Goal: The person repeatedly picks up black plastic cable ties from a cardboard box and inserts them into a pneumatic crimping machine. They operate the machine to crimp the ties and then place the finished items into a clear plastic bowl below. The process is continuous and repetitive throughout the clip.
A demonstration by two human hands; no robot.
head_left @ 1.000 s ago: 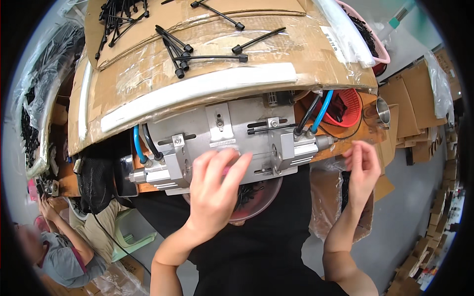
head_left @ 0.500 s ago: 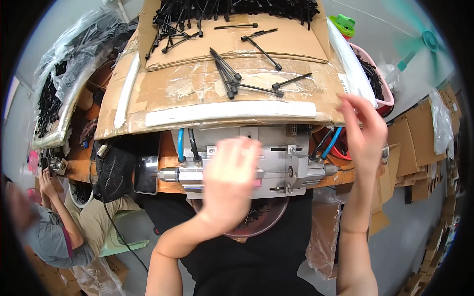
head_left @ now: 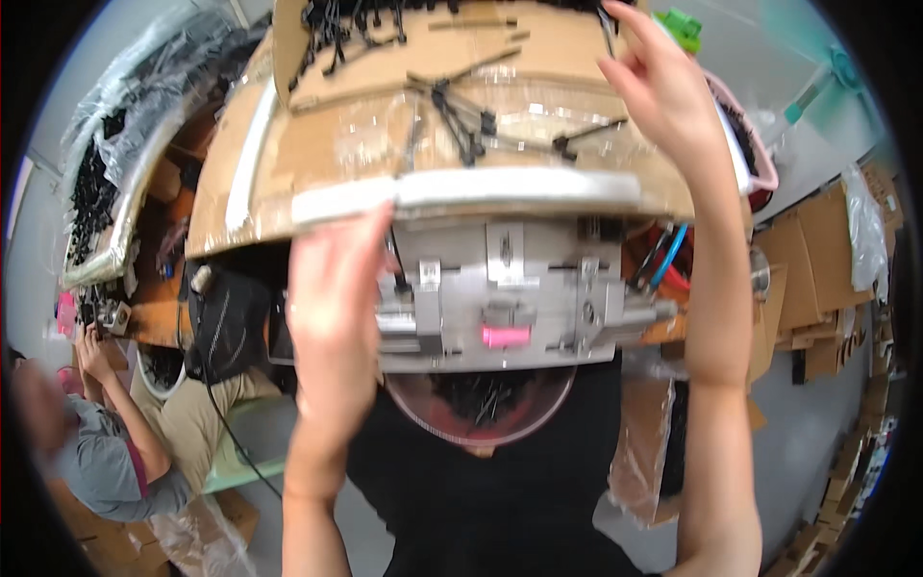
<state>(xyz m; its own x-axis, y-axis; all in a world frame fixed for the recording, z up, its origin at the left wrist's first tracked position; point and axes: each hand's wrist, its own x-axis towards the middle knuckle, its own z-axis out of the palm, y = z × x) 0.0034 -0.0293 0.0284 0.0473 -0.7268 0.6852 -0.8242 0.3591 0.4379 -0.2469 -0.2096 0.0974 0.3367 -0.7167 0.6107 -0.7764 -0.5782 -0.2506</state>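
My left hand (head_left: pixel 332 308) is raised, blurred, in front of the left side of a grey metal fixture (head_left: pixel 510 298) with a small pink part (head_left: pixel 505 336) at its middle; its fingers are apart and hold nothing. My right hand (head_left: pixel 663 91) is lifted high over the right end of a tape-covered cardboard board (head_left: pixel 336 163), fingers spread, holding nothing. Black long-tailed plastic parts (head_left: pixel 461 120) lie on the board and several more are heaped at its far edge. A pink bowl (head_left: pixel 481 409) with black parts sits below the fixture.
Another person (head_left: pixel 115 452) in a grey top sits at the lower left, hands at a small device. Bags of black parts (head_left: pixel 96 183) lie at the left. Blue hoses (head_left: pixel 668 260) run from the fixture's right. A pink bin (head_left: pixel 750 154) and flattened cardboard (head_left: pixel 817 288) stand at the right.
Both hands have risen: the left came up off the fixture's front, the right climbed from beside the fixture to above the board. The view has tilted, bringing the board closer.
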